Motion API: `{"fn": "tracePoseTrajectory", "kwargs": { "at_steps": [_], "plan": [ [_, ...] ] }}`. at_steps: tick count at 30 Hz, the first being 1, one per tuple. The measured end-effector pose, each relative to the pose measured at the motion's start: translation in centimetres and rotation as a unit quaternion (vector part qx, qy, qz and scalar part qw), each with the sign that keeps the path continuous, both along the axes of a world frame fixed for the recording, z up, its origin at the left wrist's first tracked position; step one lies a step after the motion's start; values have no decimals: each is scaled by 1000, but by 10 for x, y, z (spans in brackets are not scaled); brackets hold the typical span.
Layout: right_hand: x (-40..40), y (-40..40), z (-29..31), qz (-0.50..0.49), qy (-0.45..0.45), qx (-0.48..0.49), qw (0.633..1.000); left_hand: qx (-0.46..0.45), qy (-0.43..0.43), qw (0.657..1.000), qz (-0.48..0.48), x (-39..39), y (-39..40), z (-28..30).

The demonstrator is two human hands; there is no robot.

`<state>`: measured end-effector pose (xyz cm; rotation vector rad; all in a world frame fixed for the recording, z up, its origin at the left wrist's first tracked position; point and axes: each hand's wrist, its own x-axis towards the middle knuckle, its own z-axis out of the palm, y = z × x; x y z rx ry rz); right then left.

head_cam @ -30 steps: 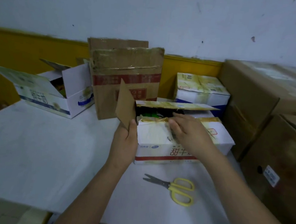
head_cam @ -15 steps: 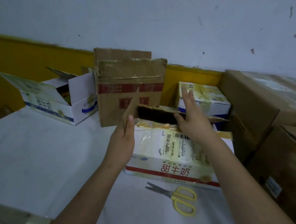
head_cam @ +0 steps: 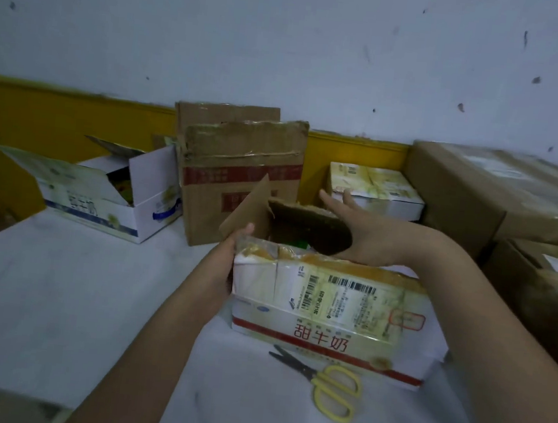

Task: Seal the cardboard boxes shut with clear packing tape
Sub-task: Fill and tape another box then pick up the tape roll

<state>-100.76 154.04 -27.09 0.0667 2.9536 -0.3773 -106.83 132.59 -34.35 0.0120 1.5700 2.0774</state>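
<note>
A white milk carton box with red lettering and a barcode label lies on the white table in front of me, its top open. My left hand grips the box's left end, thumb against the raised brown side flap. My right hand reaches over the opening with straight fingers, palm against the dark far flap. Something green shows inside the box. Old yellowed tape runs along the near flap's edge.
Yellow-handled scissors lie just in front of the box. A tall brown carton stands behind it, an open white box at the back left, a taped white box behind. Large brown cartons are stacked on the right.
My right hand left the near flap and moved across to the far flap, fingers spread. The box turned so its labelled near flap faces me. My left hand stayed on the left end.
</note>
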Motion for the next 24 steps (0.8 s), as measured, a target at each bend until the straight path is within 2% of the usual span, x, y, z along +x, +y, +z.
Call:
{"fn": "tracePoseTrajectory", "kwargs": {
  "at_steps": [2, 5, 8, 13, 16, 20, 22, 24],
  "plan": [
    [3, 0, -1, 6, -25, 29, 999, -5, 21, 999, -46, -3, -10, -2],
    [6, -1, -2, 9, -54, 80, 995, -51, 107, 985, -128, -4, -27, -5],
    [-4, 1, -5, -18, -44, 147, 988, -63, 202, 960, -182, -7, -38, -1],
    [-27, 18, -7, -130, -62, 232, 962, -174, 373, 872, -266, -17, -38, 1],
    [-36, 25, -11, -127, -77, 232, 961, -236, 429, 830, -266, -20, -38, -8],
    [-53, 32, -10, -96, 2, 213, 972, -232, 485, 816, -211, -10, -31, -15],
    [-62, 34, -10, -79, 6, 216, 973, -235, 494, 807, -221, -6, -27, -15],
    [-68, 34, -12, -67, 5, 223, 973, -274, 485, 793, -246, -3, -24, -13]
  ]
}}
